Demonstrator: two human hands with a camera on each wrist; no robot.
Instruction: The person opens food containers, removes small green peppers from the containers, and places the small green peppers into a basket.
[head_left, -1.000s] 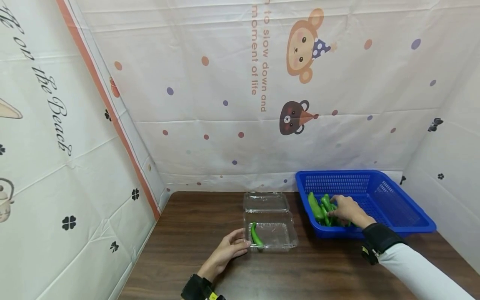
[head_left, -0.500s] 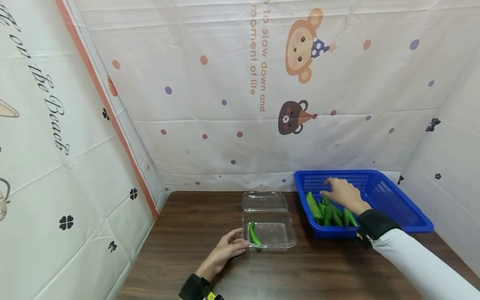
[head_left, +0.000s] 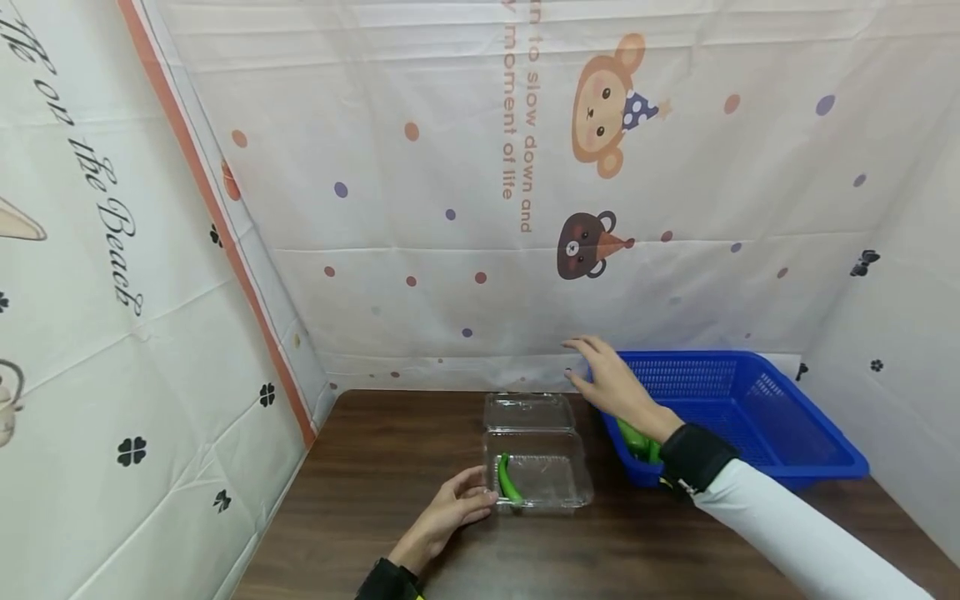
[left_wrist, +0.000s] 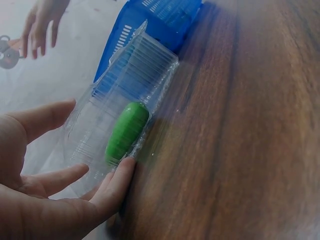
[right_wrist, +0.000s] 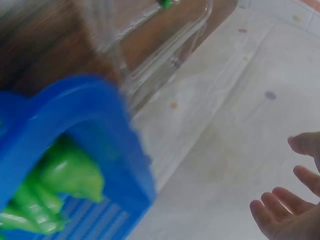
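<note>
Your left hand (head_left: 450,510) lies low in the centre of the head view, on the dark wooden counter (head_left: 375,467). Its fingers are relaxed and nearly straight, with the fingertips (left_wrist: 122,172) touching the near left corner of the clear plastic clamshell box (head_left: 538,467); nothing is gripped. One smooth green pepper (head_left: 507,481) lies inside that box along its left wall, just beside your fingertips. The hinged lid is laid back flat behind the tray. Your right hand (head_left: 611,383) hovers right of centre, above the left rim of the blue plastic mesh basket (head_left: 757,417), with its fingers spread loose and empty. More green peppers (head_left: 637,439) lie in the basket's near left corner, below your wrist.
</note>
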